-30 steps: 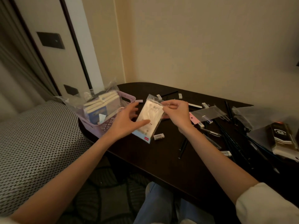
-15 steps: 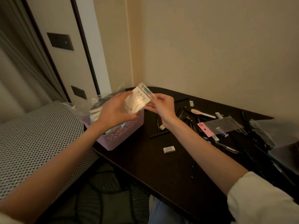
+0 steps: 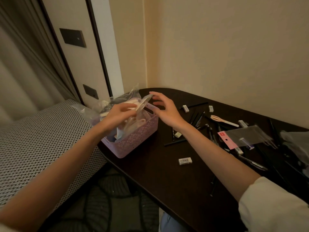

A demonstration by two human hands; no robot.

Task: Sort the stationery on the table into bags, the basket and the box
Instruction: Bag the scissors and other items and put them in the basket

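A lilac perforated basket [image 3: 138, 139] stands at the left end of the dark table [image 3: 158, 173], stuffed with bagged items. My left hand [image 3: 118, 113] pinches a clear flat packet [image 3: 143, 102] and holds it on edge over the basket's opening. My right hand [image 3: 165, 109] hovers just right of the packet with fingers spread, its fingertips near the packet's top but holding nothing. Loose white erasers [image 3: 185, 160] and dark pens [image 3: 198, 118] lie scattered on the table to the right.
A clear bag with a pink header [image 3: 240, 137] lies at the right among pens. A pale utensil-like stick [image 3: 224, 121] lies near the wall. A patterned bed [image 3: 38, 139] is to the left of the table. The wall runs close behind.
The packet has gone from flat between both hands to on edge, lowered over the basket. My right hand has let go and opened; my left hand still holds it.
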